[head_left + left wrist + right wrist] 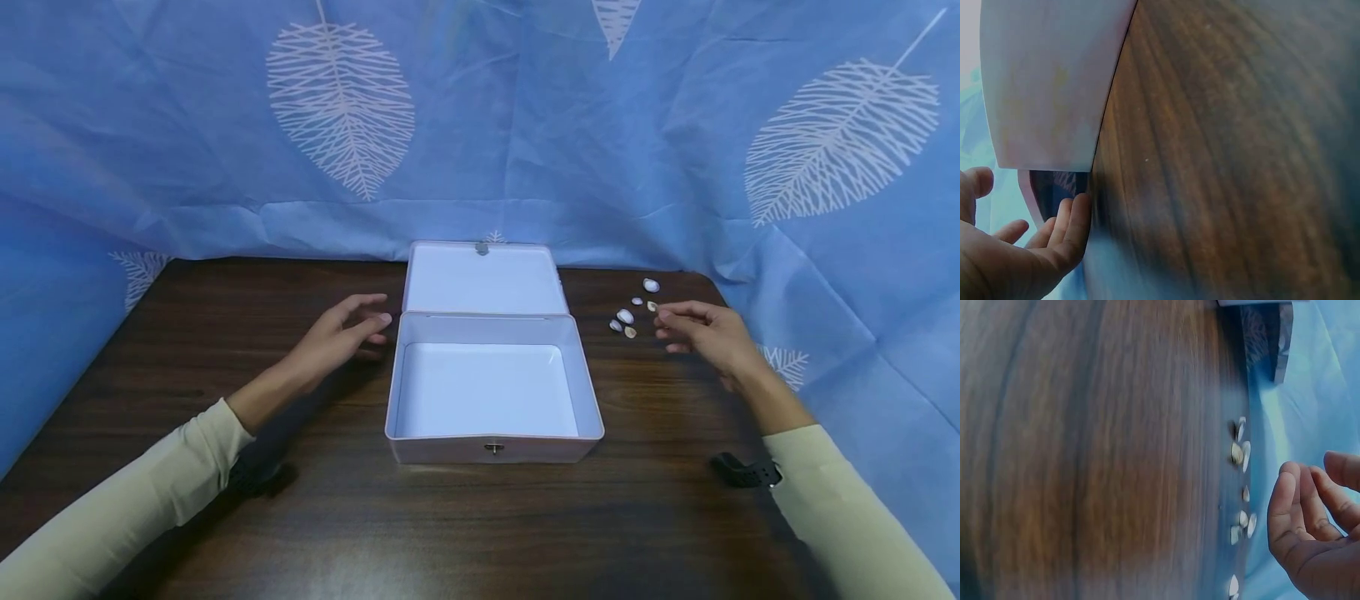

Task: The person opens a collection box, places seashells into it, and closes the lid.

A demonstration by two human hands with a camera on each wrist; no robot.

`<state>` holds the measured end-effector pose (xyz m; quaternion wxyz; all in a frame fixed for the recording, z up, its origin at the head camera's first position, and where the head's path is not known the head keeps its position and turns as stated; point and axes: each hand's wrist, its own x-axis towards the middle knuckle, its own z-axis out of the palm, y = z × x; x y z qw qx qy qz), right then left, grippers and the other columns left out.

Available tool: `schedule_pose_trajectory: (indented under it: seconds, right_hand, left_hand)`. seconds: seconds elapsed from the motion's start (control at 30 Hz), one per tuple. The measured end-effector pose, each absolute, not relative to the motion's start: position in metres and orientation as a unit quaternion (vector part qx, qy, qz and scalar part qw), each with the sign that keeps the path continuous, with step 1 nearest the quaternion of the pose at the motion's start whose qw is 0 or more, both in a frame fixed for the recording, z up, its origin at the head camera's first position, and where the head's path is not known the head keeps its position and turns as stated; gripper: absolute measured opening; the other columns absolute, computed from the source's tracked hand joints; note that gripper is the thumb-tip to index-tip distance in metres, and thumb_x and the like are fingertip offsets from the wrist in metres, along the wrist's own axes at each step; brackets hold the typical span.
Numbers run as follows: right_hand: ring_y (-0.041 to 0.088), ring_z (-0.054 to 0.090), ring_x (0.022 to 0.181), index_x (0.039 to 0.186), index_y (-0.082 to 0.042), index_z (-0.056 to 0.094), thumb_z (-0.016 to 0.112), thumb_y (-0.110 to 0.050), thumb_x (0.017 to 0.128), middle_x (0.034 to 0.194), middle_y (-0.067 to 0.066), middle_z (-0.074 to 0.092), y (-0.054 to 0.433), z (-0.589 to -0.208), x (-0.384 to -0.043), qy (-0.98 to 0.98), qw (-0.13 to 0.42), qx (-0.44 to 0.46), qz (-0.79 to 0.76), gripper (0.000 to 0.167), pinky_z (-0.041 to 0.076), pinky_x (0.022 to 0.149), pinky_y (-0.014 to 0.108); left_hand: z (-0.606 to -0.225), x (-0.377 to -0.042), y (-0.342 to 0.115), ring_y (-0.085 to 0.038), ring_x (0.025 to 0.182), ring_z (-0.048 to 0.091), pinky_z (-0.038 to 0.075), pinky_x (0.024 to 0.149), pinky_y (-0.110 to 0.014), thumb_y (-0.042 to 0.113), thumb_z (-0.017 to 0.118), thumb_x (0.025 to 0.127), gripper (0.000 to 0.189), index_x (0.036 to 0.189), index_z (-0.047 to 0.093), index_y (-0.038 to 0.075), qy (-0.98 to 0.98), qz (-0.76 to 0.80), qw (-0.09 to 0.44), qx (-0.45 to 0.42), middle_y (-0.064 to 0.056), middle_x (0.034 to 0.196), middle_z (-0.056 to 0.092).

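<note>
Soft glare touches the table (390, 542); wrist views are blurry.

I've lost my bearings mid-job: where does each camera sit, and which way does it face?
Head: worn on the head, facing forward and down at the box, shells and table; the left hand, right hand and both sleeves show.
Left wrist: worn on that wrist, facing along the table past the box's outer side; only the left hand shows.
Right wrist: worn on that wrist, facing across the table toward the shells and cloth; only the right hand shows.
Shared: head and right wrist both show the shells and right hand.
</note>
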<state>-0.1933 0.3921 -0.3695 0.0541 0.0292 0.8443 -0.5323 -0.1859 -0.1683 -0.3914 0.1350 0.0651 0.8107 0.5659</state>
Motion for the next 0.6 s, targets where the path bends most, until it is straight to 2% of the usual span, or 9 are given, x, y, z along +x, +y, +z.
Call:
schedule_pose_trajectory:
  seconds: [0.13, 0.33, 0.47, 0.6]
  right_hand:
    - [-0.003, 0.079, 0.097, 0.129, -0.023, 0.074, 0.07, -0.032, 0.114, 0.105, -0.028, 0.079, 0.402, -0.372, -0.194, 0.846, 0.052, 0.033, -0.529, 0.017, 0.067, 0.083, 0.023]
    - [-0.002, 0.08, 0.096, 0.118, -0.034, 0.076, 0.071, -0.028, 0.114, 0.106, -0.026, 0.081, 0.416, -0.375, -0.194, 0.839, 0.051, 0.04, -0.54, 0.009, 0.067, 0.081, 0.023]
    - [-0.004, 0.079, 0.095, 0.113, -0.037, 0.076, 0.07, -0.027, 0.114, 0.105, -0.03, 0.079, 0.423, -0.377, -0.194, 0.842, 0.051, 0.044, -0.536, 0.011, 0.067, 0.079, 0.022]
    - [-0.006, 0.078, 0.095, 0.116, -0.035, 0.076, 0.068, -0.029, 0.115, 0.106, -0.033, 0.077, 0.428, -0.378, -0.195, 0.85, 0.054, 0.047, -0.522, 0.01, 0.067, 0.08, 0.023]
  left_hand:
    - [-0.391, -0.181, -0.169, -0.044, 0.141, 0.067, 0.059, 0.117, -0.057, 0.045, 0.062, 0.117, 0.072, 0.176, 0.037, 0.013, 0.81, 0.567, 0.135, 0.062, -0.024, 0.162, 0.056]
    - [-0.392, -0.173, -0.171, -0.045, 0.142, 0.066, 0.062, 0.113, -0.055, 0.042, 0.063, 0.117, 0.072, 0.177, 0.035, 0.014, 0.803, 0.576, 0.13, 0.084, -0.025, 0.163, 0.056]
    - [-0.393, -0.165, -0.171, -0.046, 0.147, 0.062, 0.064, 0.109, -0.053, 0.04, 0.064, 0.116, 0.072, 0.178, 0.035, 0.017, 0.8, 0.575, 0.132, 0.109, -0.023, 0.168, 0.05]
    - [-0.394, -0.156, -0.172, -0.046, 0.152, 0.056, 0.066, 0.106, -0.051, 0.037, 0.068, 0.115, 0.073, 0.178, 0.035, 0.021, 0.796, 0.574, 0.141, 0.131, -0.021, 0.177, 0.038]
